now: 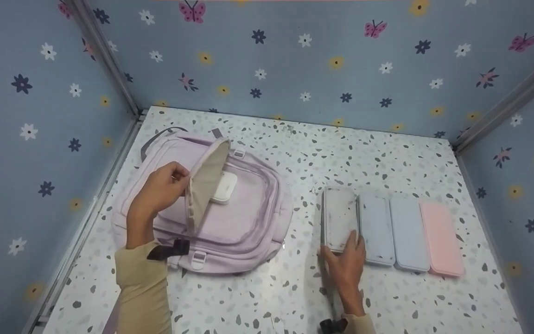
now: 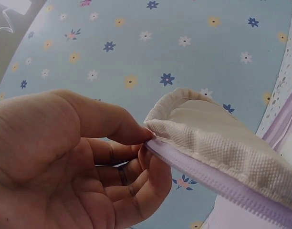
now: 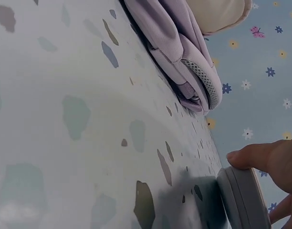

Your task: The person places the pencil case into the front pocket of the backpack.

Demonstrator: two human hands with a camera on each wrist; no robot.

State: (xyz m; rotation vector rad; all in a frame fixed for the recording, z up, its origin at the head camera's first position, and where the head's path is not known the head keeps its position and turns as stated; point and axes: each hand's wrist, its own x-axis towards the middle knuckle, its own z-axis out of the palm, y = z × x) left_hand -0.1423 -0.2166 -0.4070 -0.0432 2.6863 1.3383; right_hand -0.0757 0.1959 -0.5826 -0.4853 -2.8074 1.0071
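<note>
panels (image 1: 285, 69) in blue with flower and butterfly print are set along the far, left and right edges of the tabletop (image 1: 304, 155); speckled white top.

lilac backpack (image 1: 253, 199) is laid flat by the left edge, closer to the far left corner than to the right edge. its beige-lined flap (image 1: 210, 174) is held up, so the front pocket is exposed.

four slim cases are lined up side by side toward the right edge, well apart from the backpack. order from the left: whitish case (image 1: 340, 213), pale grey-blue case (image 1: 376, 227), light blue case (image 1: 410, 234), pink case (image 1: 441, 239). the pink one is placed nearest the right edge.

left hand (image 1: 161, 185): flap rim pinched between thumb and fingers, at the lilac zip (image 2: 196, 168); other fingers curled.

right hand (image 1: 348, 264): partly closed, near end of the whitish case gripped, thumb on its left side, fingers on its right. whether that case is lifted can't be told.

small white box (image 1: 225, 188) is seated in the exposed pocket, partly hidden by the flap.

black straps (image 1: 169, 251) are worn at both wrists.
</note>
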